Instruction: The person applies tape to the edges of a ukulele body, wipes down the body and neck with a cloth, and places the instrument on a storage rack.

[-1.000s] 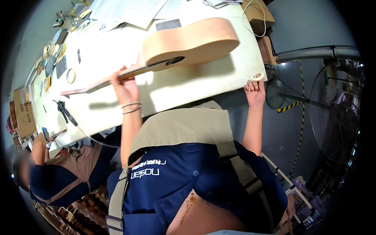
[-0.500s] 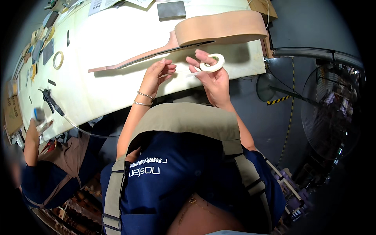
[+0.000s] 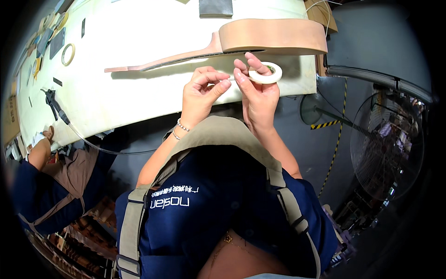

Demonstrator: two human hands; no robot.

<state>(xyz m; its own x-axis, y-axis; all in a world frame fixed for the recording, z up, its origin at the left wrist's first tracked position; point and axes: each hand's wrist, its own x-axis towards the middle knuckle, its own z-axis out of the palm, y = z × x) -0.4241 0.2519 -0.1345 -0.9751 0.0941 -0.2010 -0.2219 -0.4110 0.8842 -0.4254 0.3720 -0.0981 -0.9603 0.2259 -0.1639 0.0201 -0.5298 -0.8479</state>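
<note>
Beyond the right grip lies the guitar; this grip carries the tape roll, and the left grip has come close, apparently pinching its strip, so both likely control it.

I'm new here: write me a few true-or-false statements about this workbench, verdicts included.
1. The right hand holds a white ring-shaped tape roll. True.
2. A dark grey rectangular block lies beyond the unpainted pale wooden guitar. True.
3. Both hands grip the guitar. False: the left hand pinches its fingertips together close to the right hand.
4. A red teapot stands by the near left edge of the white table. False: a black nozzle gun with a hose lies there.
</note>
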